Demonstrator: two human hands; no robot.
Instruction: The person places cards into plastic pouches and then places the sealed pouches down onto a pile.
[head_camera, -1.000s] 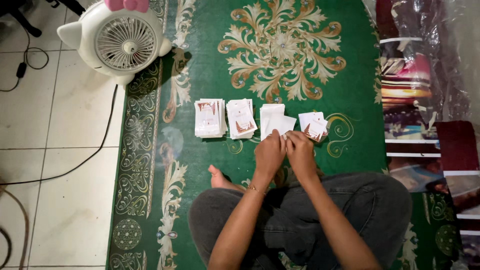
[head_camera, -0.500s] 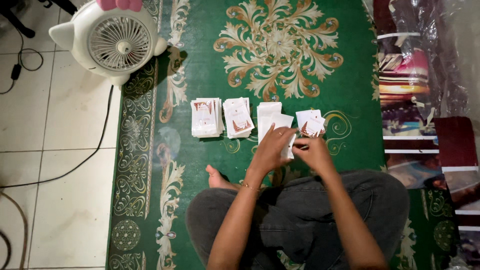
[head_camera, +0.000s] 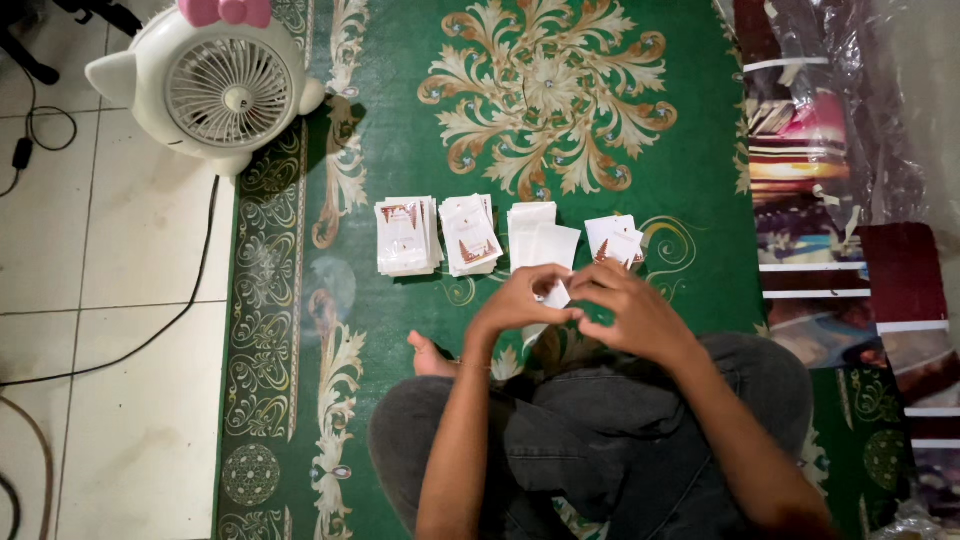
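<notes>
Both hands meet over one white paper piece (head_camera: 552, 296): left hand (head_camera: 520, 300) and right hand (head_camera: 625, 310) pinch it, apparently folding. At twelve o'clock lie four stacks (head_camera: 470, 235) on the green rug (head_camera: 300, 330); remaining work looks unclear.

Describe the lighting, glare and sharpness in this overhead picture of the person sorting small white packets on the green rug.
Head view: dim, warm indoor light; the white packets look slightly washed out; glare streaks the plastic wrapping at right; left hand and right hand are softly blurred; the fan looks sharp.
</notes>
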